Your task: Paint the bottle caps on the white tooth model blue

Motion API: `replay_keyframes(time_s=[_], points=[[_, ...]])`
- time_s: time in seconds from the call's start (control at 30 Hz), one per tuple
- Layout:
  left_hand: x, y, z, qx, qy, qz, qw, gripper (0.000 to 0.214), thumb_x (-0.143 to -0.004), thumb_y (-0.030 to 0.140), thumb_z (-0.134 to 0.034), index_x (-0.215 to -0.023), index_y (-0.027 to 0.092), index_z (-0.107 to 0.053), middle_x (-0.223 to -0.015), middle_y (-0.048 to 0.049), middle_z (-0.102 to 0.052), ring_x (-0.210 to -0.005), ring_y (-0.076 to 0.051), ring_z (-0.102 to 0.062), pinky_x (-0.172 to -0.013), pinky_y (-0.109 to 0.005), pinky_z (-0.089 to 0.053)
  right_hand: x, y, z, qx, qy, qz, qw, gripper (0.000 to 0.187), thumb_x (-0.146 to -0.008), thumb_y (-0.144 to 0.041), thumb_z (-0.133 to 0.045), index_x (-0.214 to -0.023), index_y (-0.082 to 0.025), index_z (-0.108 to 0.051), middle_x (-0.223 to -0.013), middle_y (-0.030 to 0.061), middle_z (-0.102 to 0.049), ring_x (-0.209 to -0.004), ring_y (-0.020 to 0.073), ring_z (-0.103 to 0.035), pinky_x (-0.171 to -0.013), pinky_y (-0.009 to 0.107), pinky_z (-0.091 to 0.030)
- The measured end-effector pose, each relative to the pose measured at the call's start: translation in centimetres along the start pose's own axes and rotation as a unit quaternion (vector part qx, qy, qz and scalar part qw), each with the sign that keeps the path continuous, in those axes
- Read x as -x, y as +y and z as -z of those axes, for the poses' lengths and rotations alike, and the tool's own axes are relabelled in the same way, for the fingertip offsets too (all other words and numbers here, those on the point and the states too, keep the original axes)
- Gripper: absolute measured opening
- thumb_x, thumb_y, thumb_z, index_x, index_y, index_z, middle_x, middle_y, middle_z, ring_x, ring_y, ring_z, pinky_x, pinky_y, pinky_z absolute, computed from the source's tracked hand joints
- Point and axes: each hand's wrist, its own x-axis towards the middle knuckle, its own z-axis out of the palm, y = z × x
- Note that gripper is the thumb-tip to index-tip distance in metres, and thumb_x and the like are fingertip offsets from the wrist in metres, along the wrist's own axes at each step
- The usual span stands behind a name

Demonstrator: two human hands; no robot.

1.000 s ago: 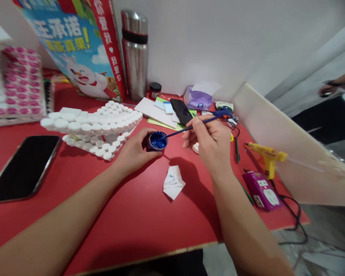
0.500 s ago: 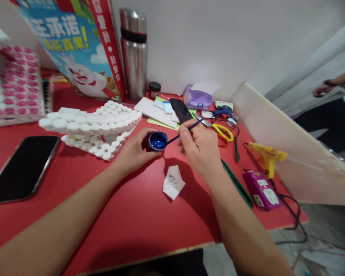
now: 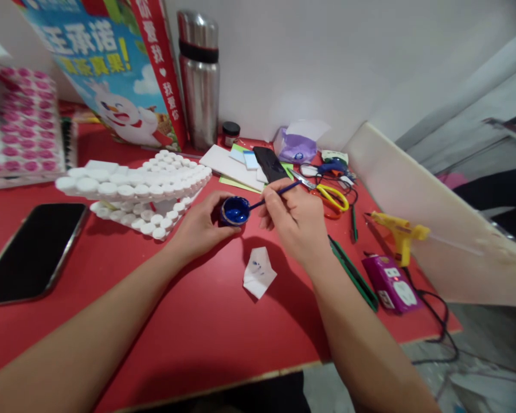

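My left hand point(image 3: 206, 223) is wrapped round a small jar of blue paint point(image 3: 235, 212), tilted so that its open mouth faces me. In my right hand point(image 3: 294, 215) a thin dark blue paintbrush point(image 3: 279, 193) is pinched between thumb and fingers. Its tip is at the jar's right rim; whether it dips into the paint I cannot tell. Just below the hands lies a white scrap of paper point(image 3: 259, 273) with small blue marks. Left of my left hand stands a white model point(image 3: 137, 189) built of round white discs.
A black phone point(image 3: 34, 252) lies at left. Behind are a steel flask point(image 3: 199, 80), a lidded jar point(image 3: 231, 133) and a purple tissue pack point(image 3: 296, 146). To the right are scissors point(image 3: 333, 196), a green cutter point(image 3: 353, 272), a yellow glue gun point(image 3: 399, 234) and a purple power socket point(image 3: 391, 284).
The brush tip has shifted slightly up along the jar's right rim, and my right hand has moved a little left. A person's arm at far right has gone from view.
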Motion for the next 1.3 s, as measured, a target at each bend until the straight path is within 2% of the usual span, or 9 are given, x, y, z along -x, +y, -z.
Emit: replay_keyframes(time_s=[0.2,0.33,0.43,0.6,0.77,0.9,1.0,1.13,1.3], points=[[0.0,0.0,0.0,0.004,0.000,-0.004,1.000,0.050,-0.077,0.025,-0.086,-0.124,0.023,-0.067,-0.121,-0.0068,-0.075,-0.109,-0.027,-0.071,-0.099,-0.044,-0.057,0.1,0.0,0.1,-0.035,0.028,0.009,0.999,0.031,-0.109,-0.048,-0.054,-0.093,-0.023,-0.061,-0.076,0.0008,-0.072,-0.060,0.0136,-0.069,-0.058,0.027,-0.056],[0.0,0.0,0.1,0.015,-0.006,-0.001,1.000,0.049,-0.077,0.025,-0.085,-0.121,0.023,-0.066,-0.116,-0.0063,-0.074,-0.105,-0.026,-0.071,-0.095,-0.042,-0.057,0.2,-0.4,-0.3,-0.069,-0.004,-0.004,0.998,0.030,-0.109,-0.047,-0.055,-0.094,-0.022,-0.061,-0.076,0.0003,-0.072,-0.060,0.0137,-0.070,-0.060,0.027,-0.057],[-0.1,0.0,0.1,0.015,-0.005,-0.001,1.000,0.050,-0.076,0.025,-0.086,-0.121,0.022,-0.066,-0.116,-0.0063,-0.074,-0.104,-0.026,-0.070,-0.096,-0.042,-0.057,0.2,-0.5,-0.5,-0.008,-0.015,0.008,1.000,0.027,-0.109,-0.043,-0.054,-0.095,-0.022,-0.063,-0.075,0.0015,-0.071,-0.065,0.0149,-0.070,-0.062,0.027,-0.055],[-0.1,-0.1,0.0,0.011,-0.006,-0.003,1.000,0.053,-0.077,0.025,-0.086,-0.126,0.023,-0.066,-0.124,-0.0075,-0.074,-0.112,-0.027,-0.070,-0.101,-0.045,-0.056,0.2,-0.1,0.1,0.055,0.023,0.036,0.998,0.024,-0.109,-0.037,-0.053,-0.095,-0.022,-0.064,-0.071,0.0009,-0.069,-0.060,0.0149,-0.067,-0.061,0.028,-0.052],[0.0,-0.2,0.1,-0.002,-0.004,-0.003,1.000,0.052,-0.078,0.026,-0.087,-0.126,0.024,-0.066,-0.122,-0.0061,-0.075,-0.111,-0.027,-0.070,-0.099,-0.043,-0.055,0.2,-0.6,0.6,-0.032,0.059,0.019,0.998,0.025,-0.109,-0.038,-0.057,-0.092,-0.022,-0.063,-0.069,-0.0013,-0.069,-0.055,0.0129,-0.067,-0.056,0.026,-0.053],[0.1,-0.2,0.1,0.017,-0.009,-0.007,1.000,0.050,-0.079,0.026,-0.087,-0.124,0.023,-0.067,-0.119,-0.0058,-0.075,-0.106,-0.026,-0.071,-0.095,-0.041,-0.057,0.1,-0.6,0.1,-0.111,0.020,-0.041,0.993,0.027,-0.107,-0.040,-0.059,-0.087,-0.021,-0.061,-0.064,-0.0024,-0.067,-0.048,0.0120,-0.064,-0.050,0.025,-0.051],[0.1,-0.2,0.0,0.020,-0.008,-0.007,1.000,0.051,-0.078,0.025,-0.087,-0.125,0.023,-0.067,-0.122,-0.0063,-0.075,-0.109,-0.027,-0.071,-0.098,-0.042,-0.057,0.0,0.0,-0.3,-0.060,-0.001,-0.045,0.997,0.027,-0.106,-0.037,-0.058,-0.084,-0.022,-0.060,-0.064,-0.0013,-0.067,-0.052,0.0118,-0.063,-0.050,0.023,-0.050],[-0.1,-0.3,-0.1,0.001,-0.003,-0.003,1.000,0.053,-0.076,0.025,-0.088,-0.125,0.023,-0.067,-0.121,-0.0062,-0.075,-0.111,-0.027,-0.071,-0.101,-0.044,-0.056,-0.1,0.6,-0.1,0.017,0.033,-0.014,0.999,0.022,-0.106,-0.034,-0.055,-0.089,-0.022,-0.061,-0.067,0.0004,-0.067,-0.055,0.0130,-0.062,-0.051,0.024,-0.049],[0.0,-0.3,0.0,0.006,-0.006,-0.002,1.000,0.052,-0.078,0.025,-0.088,-0.125,0.024,-0.067,-0.121,-0.0059,-0.075,-0.109,-0.026,-0.071,-0.099,-0.043,-0.056,-0.1,0.6,0.3,0.045,0.057,0.011,0.997,0.024,-0.108,-0.038,-0.054,-0.092,-0.021,-0.062,-0.068,0.0005,-0.068,-0.057,0.0133,-0.064,-0.054,0.025,-0.051]])
